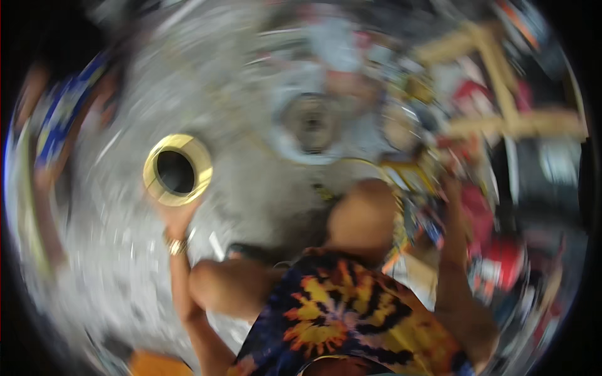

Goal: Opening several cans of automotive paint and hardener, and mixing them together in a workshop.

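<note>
My left hand (180,216), with a gold watch at the wrist, is at the lower edge of a thick pale-yellow ring (200,166) and holds it. Thin lines cross the ring's face, and its round opening looks dark. Most of the fingers are hidden under the ring. Over on the right, my right hand (450,188) reaches into a crowded heap of things. Motion smears its fingers, so I cannot make out what they touch. Nearest to it are a yellow frame-like item (409,177) and blurred red items (461,153).
A round dark metal part (311,123) lies on a pale-blue sheet (282,147) on the grey floor (244,178). Wooden beams (495,69) stand at the far right. A red-and-white container (505,266) is by my right elbow. Another person's arm (44,200) shows at the left.
</note>
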`<state>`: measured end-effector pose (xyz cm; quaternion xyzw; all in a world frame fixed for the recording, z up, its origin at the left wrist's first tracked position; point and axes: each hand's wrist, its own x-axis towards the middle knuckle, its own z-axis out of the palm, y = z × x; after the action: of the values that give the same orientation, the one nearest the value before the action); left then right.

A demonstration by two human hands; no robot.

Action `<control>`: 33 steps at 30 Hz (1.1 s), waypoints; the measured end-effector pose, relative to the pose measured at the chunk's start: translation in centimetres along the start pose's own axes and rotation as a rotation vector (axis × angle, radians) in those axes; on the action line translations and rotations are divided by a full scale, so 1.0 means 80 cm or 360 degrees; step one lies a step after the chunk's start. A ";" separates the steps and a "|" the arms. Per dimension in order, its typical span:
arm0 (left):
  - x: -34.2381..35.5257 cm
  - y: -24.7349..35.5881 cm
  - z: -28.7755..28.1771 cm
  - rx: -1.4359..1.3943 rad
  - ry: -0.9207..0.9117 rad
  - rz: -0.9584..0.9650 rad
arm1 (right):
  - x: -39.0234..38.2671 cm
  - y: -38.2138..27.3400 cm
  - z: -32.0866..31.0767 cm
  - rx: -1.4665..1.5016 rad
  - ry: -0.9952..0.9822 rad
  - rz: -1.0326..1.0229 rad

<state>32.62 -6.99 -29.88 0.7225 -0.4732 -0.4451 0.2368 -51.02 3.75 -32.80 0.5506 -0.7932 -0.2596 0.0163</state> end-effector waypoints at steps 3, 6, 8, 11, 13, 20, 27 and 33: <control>0.033 -0.013 0.032 -0.0103 0.0536 0.0976 | 0.006 0.003 0.021 0.1075 0.0253 0.0598; 0.063 -0.033 0.066 0.0162 0.0629 0.0861 | 0.013 -0.026 0.002 0.1762 0.0533 0.0879; 0.078 -0.049 0.084 0.0140 0.0587 0.0875 | 0.011 -0.044 -0.033 0.2185 0.0486 0.0919; 0.091 -0.075 0.104 0.0135 0.0575 0.0687 | -0.002 -0.043 -0.087 0.2598 0.0113 0.1144; 0.095 -0.087 0.112 0.0149 0.0593 0.0609 | -0.017 -0.040 -0.108 0.2536 0.0028 0.1317; 0.097 -0.100 0.130 0.0151 0.0607 0.0687 | -0.181 -0.156 -0.065 0.1858 -0.0011 0.0400; 0.087 -0.116 0.127 0.0158 0.0594 0.0603 | -0.182 -0.163 -0.105 0.1187 0.0746 -0.0011; 0.071 -0.159 0.128 -0.0265 0.0380 0.0431 | -0.051 -0.098 -0.105 0.2742 0.0408 0.0844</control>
<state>30.64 -5.65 -47.01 0.6777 -0.4962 -0.3579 0.4079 -40.04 2.02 -27.82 0.1962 -0.8054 0.4985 -0.2536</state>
